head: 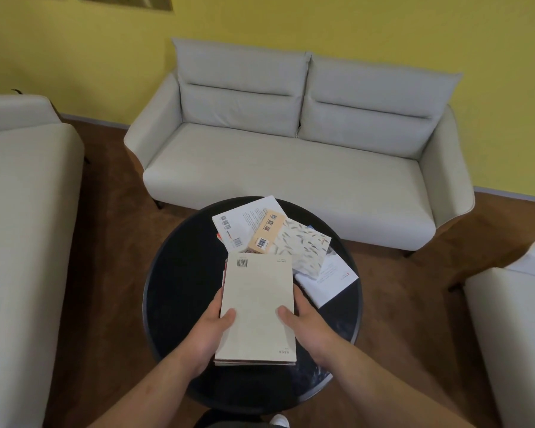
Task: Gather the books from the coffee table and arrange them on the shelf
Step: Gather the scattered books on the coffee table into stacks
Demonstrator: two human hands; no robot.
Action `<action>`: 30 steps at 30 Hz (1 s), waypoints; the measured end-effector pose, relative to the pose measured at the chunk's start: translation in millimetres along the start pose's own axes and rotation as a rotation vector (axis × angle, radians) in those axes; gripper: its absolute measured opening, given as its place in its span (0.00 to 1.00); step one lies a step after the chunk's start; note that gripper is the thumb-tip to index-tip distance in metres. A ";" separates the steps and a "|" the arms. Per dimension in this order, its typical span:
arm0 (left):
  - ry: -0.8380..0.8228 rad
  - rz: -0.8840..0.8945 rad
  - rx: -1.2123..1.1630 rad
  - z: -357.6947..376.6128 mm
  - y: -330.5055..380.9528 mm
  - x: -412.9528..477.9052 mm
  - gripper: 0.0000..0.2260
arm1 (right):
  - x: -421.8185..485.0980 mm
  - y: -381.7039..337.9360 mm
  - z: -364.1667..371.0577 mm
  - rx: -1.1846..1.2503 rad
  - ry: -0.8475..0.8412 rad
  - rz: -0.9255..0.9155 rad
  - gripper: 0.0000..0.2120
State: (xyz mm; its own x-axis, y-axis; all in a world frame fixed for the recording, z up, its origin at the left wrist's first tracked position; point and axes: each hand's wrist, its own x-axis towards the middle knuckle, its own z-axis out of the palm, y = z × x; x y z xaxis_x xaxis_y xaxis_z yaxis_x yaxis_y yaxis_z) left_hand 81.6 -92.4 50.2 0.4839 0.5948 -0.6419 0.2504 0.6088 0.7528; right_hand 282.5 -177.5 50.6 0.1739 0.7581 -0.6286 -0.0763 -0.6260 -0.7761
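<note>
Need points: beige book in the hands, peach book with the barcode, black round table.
beige book [257, 307]: head view, middle of its top cover.
peach book [267, 232]: head view, centre of its cover.
black round table [179, 273]: head view, bare top left of the books.

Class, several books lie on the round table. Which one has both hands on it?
The plain beige book atop the near stack: the left hand and right hand grip its sides. The orange book and patterned book behind lie untouched.
</note>
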 end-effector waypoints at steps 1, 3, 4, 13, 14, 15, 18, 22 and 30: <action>-0.002 -0.003 -0.008 -0.1 -0.4 0.5 0.21 | -0.1 -0.5 -0.5 -0.003 -0.003 -0.003 0.27; -0.001 -0.016 -0.009 -0.4 0.0 0.5 0.23 | 0.4 -0.4 -1.2 -0.009 -0.008 -0.007 0.27; 0.003 -0.018 -0.006 -0.5 -0.4 0.5 0.24 | 1.5 0.9 -1.8 -0.011 -0.014 -0.010 0.27; 0.019 -0.036 -0.001 3.1 2.4 -1.6 0.25 | 8.2 7.3 -2.9 0.007 -0.043 -0.046 0.28; 0.022 -0.031 0.000 3.3 2.1 -1.5 0.25 | 8.3 7.7 -3.2 0.020 -0.051 -0.048 0.28; 0.027 -0.030 0.005 3.2 1.6 -1.3 0.25 | 8.5 8.0 -3.5 0.030 -0.055 -0.052 0.28; 0.048 -0.042 0.022 2.3 -0.6 3.4 0.24 | 12.0 9.9 -3.1 0.034 -0.048 -0.046 0.28; 0.063 -0.056 -0.011 2.5 -4.2 6.2 0.22 | 11.6 15.3 -0.1 0.079 -0.040 -0.036 0.29; -0.002 -0.231 -0.292 -10.1 -11.8 34.8 0.36 | 24.4 7.3 10.1 0.446 -0.046 0.200 0.24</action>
State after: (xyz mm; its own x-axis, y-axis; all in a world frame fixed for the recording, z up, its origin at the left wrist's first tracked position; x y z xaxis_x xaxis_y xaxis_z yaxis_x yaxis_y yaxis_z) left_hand 87.0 -73.6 17.6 0.4440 0.4238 -0.7895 0.1035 0.8510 0.5149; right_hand 276.3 -161.7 29.1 0.0704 0.6442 -0.7616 -0.5189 -0.6284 -0.5795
